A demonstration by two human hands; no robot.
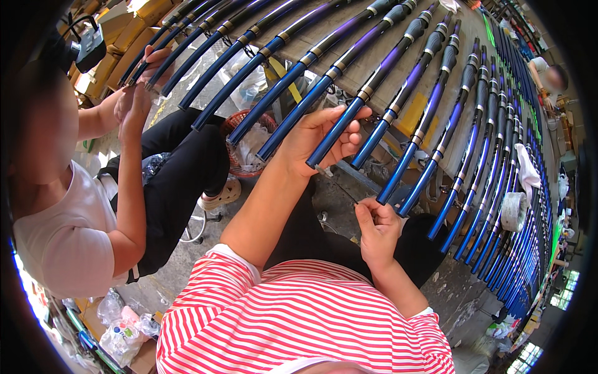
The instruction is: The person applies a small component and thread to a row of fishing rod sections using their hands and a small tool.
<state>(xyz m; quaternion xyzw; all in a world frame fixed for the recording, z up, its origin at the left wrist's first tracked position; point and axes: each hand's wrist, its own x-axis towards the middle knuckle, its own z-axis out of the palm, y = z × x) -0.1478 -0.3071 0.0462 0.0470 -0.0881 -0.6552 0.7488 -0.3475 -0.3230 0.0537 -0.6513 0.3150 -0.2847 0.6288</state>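
Observation:
A long row of fishing rods with glossy blue butt ends lies side by side, the butts jutting over the edge of a table. My left hand (324, 136) is closed around the blue butt of one fishing rod (338, 133), thumb on top and fingers curled beneath. Below and to the right, my right hand (379, 232) pinches a thin dark strip or wire (346, 194) between thumb and forefinger. This thin piece slants up toward the end of the held rod; its exact kind is too small to make out. Neighbouring rods (398, 171) lie just right of my left hand.
At the left sits a co-worker in a white shirt (68, 230), hands on other rods' ends. A red basket (252, 163) with plastic bags stands on the floor between us. A white roll (514, 212) and a white cloth (527, 168) rest on the rods at right.

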